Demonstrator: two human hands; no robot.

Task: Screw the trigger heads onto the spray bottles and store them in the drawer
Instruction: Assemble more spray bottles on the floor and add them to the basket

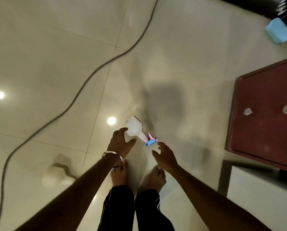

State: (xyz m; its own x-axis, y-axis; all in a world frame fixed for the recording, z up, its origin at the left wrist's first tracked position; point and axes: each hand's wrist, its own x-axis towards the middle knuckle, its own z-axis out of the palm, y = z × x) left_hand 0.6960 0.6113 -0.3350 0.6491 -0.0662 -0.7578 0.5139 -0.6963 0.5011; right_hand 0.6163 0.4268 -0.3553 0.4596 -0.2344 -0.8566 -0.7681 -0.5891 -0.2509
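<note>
Both hands (left hand [121, 142], right hand [166, 155]) spread over spray bottle [136, 129]

We seem to be in a home: glossy cream floor tiles [56, 47] mirror ceiling lights, bare feet [119, 174] stand at lower centre, a dark cable [96, 72] snakes across the left, and a red-brown wooden cabinet [264, 130] with round knobs [247, 111] sits at the right.
</note>
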